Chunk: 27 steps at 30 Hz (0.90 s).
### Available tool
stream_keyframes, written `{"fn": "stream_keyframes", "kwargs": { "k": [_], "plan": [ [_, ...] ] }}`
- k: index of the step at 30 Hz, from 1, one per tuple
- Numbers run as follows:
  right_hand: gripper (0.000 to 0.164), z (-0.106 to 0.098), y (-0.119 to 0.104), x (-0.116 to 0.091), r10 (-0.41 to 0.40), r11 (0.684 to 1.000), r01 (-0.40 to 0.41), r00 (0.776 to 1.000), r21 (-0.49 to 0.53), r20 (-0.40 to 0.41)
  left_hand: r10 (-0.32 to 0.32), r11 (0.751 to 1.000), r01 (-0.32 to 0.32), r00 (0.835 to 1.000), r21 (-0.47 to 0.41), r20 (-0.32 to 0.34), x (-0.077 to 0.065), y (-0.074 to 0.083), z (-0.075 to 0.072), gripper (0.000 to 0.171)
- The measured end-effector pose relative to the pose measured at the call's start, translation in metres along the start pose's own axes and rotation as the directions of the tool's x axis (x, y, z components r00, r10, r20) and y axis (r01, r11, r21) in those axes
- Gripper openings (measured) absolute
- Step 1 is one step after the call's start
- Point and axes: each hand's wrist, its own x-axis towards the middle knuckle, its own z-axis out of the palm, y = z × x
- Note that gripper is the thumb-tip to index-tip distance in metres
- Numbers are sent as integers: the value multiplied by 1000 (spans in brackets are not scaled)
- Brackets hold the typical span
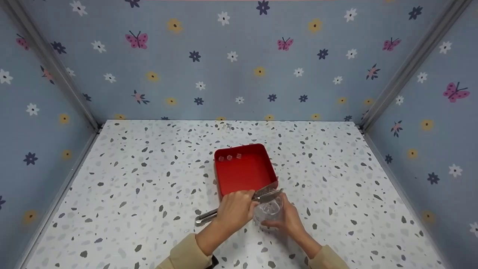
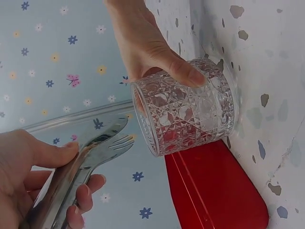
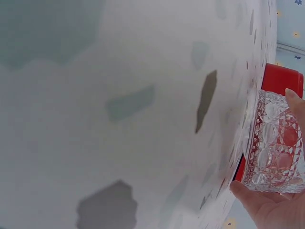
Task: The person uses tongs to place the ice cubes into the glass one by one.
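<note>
My left hand (image 1: 236, 209) grips metal serving tongs (image 2: 76, 176), its thumb on one side and its fingers on the other. One arm of the tongs ends in fork tines, the other in a flat blade. In the head view these tips lie over the mouth of a clear cut-pattern glass (image 2: 188, 107); the left wrist view puts them just off its rim. My right hand (image 1: 289, 218) holds the glass round its side, thumb and fingers apart. The glass stands upright on the table, by the near right corner of a red tray (image 1: 244, 172).
Several small clear cubes (image 1: 229, 157) sit in a row along the tray's far left inside edge. The speckled white table (image 1: 149, 179) runs back to blue flowered walls (image 1: 231, 63), with grey metal posts (image 1: 407, 71) at the corners.
</note>
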Motion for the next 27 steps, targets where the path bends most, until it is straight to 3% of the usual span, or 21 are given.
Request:
{"fn": "stream_keyframes", "kwargs": {
  "k": [14,21,27],
  "plan": [
    [95,0,0,0,-2,1000,2,1000,11,8,-74,996,74,997,-46,-7,1,-5,1,29],
    [95,0,0,1,17,999,-18,1000,41,11,-96,994,93,994,-57,-50,2,-11,2,29],
    [95,1,0,1,28,999,-29,999,43,26,-158,986,154,986,-64,-49,6,-17,3,37]
  ]
}}
